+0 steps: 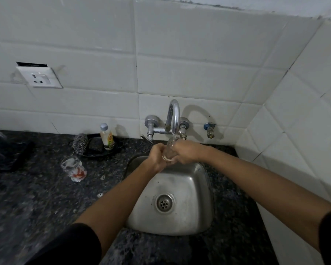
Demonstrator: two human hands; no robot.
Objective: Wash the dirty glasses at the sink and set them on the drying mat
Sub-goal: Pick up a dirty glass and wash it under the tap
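Under the curved tap (174, 115), over the back of the steel sink (180, 222): a clear glass (169, 148), tilted, mouth toward the spout, gripped from both sides. Left hand (158, 156) closed around the glass's lower end, fingers curled tight; right hand (185, 152) wrapped over its upper side, likewise closed on it. Both forearms stretched out above the basin, dark sleeves at the near edge of view. Hard to tell whether water ran from the spout.

Left of the sink, on the dark speckled counter (36, 197): a second glass (74, 168), upright, smeared white with a red residue at the bottom, well apart from the hands. Behind it, near the wall, a black dish (97, 153) carrying a steel scrubber (80, 143) and a small capped bottle (107, 137), standing upright. Dark cloth-like shape (6, 150) at the far left of the counter; impossible to say what exactly. White socket (39, 77) on the tiled wall above.
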